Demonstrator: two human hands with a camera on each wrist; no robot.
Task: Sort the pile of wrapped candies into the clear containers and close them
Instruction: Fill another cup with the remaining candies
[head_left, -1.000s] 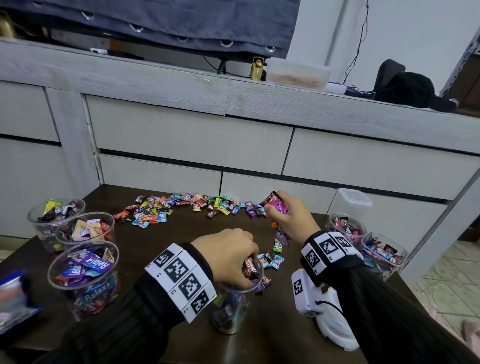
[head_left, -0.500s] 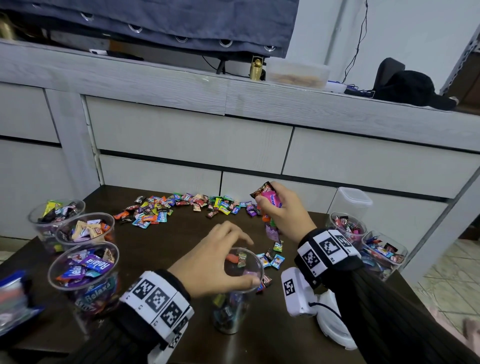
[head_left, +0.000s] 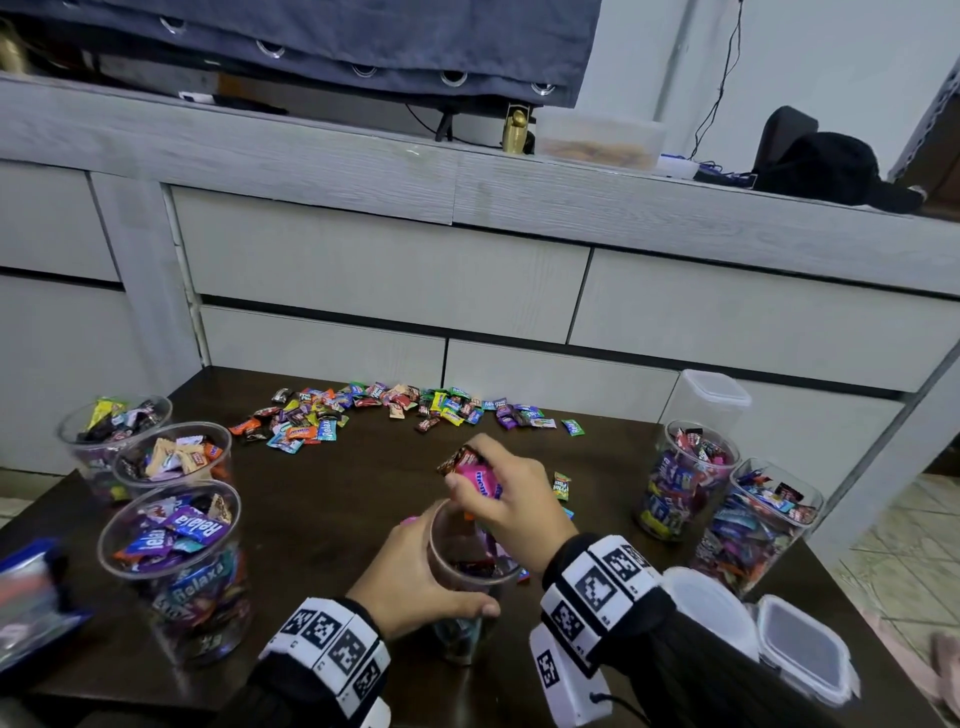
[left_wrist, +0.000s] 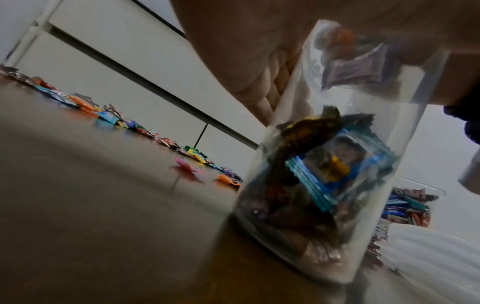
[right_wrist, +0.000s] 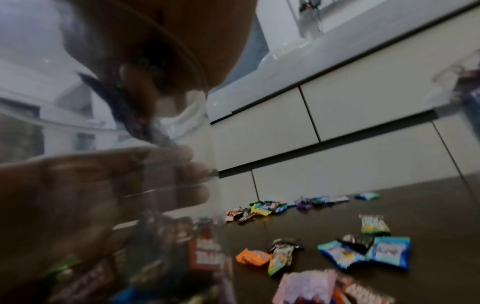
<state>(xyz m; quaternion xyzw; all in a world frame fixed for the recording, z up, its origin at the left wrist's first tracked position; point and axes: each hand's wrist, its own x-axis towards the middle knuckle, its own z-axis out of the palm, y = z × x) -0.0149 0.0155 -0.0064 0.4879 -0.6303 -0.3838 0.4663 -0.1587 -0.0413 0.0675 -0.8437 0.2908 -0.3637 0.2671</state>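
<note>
Grey wood-grain cabinet (head_left: 467, 270): standing beyond both hands, its drawer fronts facing the table, a dark blue cloth (head_left: 332, 41) hanging above its top.

Dark wooden table (head_left: 332, 499): carrying everything listed below.

Clear containers, filled: three (head_left: 171, 561) standing well to the left of the left hand; two (head_left: 680, 483) standing well to the right of the right hand, an empty lidded one (head_left: 711, 400) sitting just behind them.

Lids (head_left: 800, 649): lying to the right of the right wrist.

Clear container (head_left: 467, 587), partly filled: standing between the two hands.

Left hand (head_left: 415, 577): wrapping its fingers and thumb round this container's wall.

Right hand (head_left: 514, 499): hovering over the container's mouth, fingers curling round a bunch of wrapped candies (head_left: 475, 475), one pink; a purple wrapper is hanging inside the rim in the left wrist view.

Pile of wrapped candies (head_left: 395, 410): lying spread beyond both hands, near the table's far edge.

Loose candies (right_wrist: 363, 251): lying just beside the right hand.
</note>
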